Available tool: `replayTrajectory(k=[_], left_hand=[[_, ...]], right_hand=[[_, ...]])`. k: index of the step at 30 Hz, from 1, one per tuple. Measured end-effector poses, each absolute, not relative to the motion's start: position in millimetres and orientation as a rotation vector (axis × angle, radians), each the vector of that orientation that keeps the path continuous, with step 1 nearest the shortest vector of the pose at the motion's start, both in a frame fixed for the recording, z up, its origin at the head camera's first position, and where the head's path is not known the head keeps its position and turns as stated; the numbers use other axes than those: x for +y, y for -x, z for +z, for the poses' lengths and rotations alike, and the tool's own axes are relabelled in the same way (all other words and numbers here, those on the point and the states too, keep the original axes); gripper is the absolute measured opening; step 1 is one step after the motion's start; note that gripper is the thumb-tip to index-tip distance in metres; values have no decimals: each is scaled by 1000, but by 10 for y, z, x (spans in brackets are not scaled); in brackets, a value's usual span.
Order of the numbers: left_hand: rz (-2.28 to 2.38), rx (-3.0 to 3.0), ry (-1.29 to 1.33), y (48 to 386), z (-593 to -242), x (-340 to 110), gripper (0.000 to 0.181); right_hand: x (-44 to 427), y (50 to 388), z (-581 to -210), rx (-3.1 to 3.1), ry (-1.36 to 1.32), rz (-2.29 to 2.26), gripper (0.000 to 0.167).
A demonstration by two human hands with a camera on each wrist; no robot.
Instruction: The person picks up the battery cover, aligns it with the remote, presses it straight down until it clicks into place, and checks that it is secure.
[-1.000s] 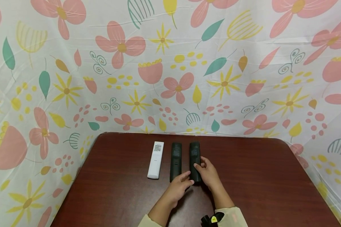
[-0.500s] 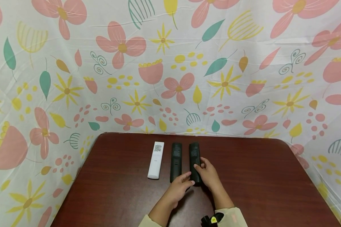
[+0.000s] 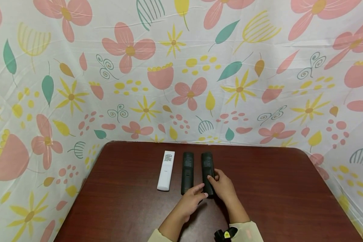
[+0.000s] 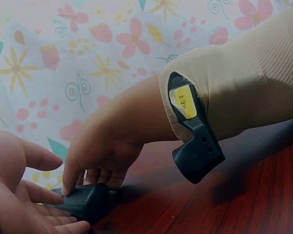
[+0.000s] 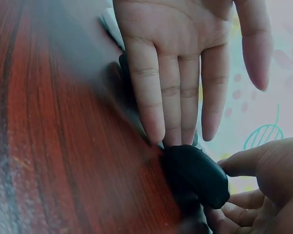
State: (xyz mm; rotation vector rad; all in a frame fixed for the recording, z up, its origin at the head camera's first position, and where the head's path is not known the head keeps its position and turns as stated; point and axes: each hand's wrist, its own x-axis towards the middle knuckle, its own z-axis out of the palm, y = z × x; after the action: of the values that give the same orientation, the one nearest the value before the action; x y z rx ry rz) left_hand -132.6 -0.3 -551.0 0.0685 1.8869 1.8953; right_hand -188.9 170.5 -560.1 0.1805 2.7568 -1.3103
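Three remote controls lie face down on the dark wooden table. My right hand (image 3: 223, 186) holds the rightmost black remote control (image 3: 207, 163) along its right edge, with the thumb on its upper face. My left hand (image 3: 187, 203) has its fingers extended, their tips against or very near that remote's left side, by the near end. In the right wrist view, the left hand's straight fingers (image 5: 146, 92) reach down to the black remote (image 5: 198, 175). Left of it lies another black remote control (image 3: 187, 169), its near end partly behind the left hand. A white remote control (image 3: 165, 171) lies farthest left.
The brown table (image 3: 124, 208) ends at a floral cloth (image 3: 181, 84) that hangs behind it and along both sides. A black wrist camera (image 3: 225, 234) with a yellow label sits at the right sleeve.
Both hands have shifted very slightly right, along with the near end of the rightmost black remote control. The white remote control and the middle black one have stayed put.
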Motion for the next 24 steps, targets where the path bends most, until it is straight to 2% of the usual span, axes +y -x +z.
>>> replayTrajectory(k=[24], left_hand=[[1891, 1871, -69, 1318, -5510, -8, 61]], right_hand=[[1727, 1856, -5565, 2869, -144, -1124, 55]])
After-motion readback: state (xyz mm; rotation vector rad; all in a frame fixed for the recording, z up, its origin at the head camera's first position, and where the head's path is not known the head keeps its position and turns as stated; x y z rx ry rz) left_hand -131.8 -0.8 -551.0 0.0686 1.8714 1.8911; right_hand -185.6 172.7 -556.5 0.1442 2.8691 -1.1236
